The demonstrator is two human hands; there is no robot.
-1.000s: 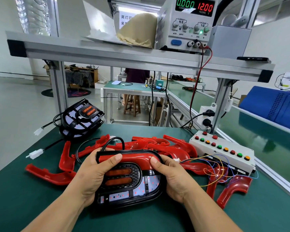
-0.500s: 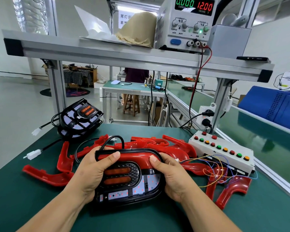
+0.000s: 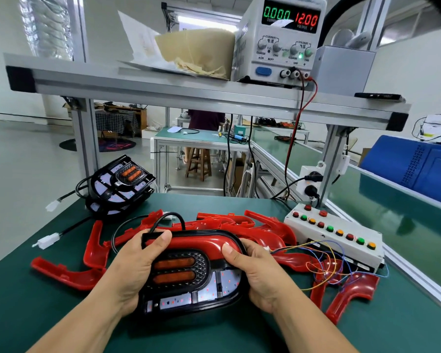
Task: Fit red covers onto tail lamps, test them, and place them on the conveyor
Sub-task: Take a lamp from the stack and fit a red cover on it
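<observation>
Tail lamp (image 3: 178, 273) near centre, on green surface (image 3: 36, 314). Left grip (image 3: 135, 271) and right grip (image 3: 260, 273) curl round its two ends, thumbs pressing red cover (image 3: 201, 244) on lamp's far edge. Spare covers (image 3: 265, 225) lie just beyond.

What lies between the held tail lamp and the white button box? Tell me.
Head view: the right hand gripping the tail lamp, loose red covers, thin coloured wires.

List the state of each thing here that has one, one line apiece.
tail lamp: held in both hands, cover across its top.
red cover: on the lamp, thumbs pressing it.
left hand: grips the lamp's left side.
right hand: grips the lamp's right side.
power supply: on, reading 0.000 and 12.00.
stacked lamps: no red covers.
socket: two plugs in.
</observation>
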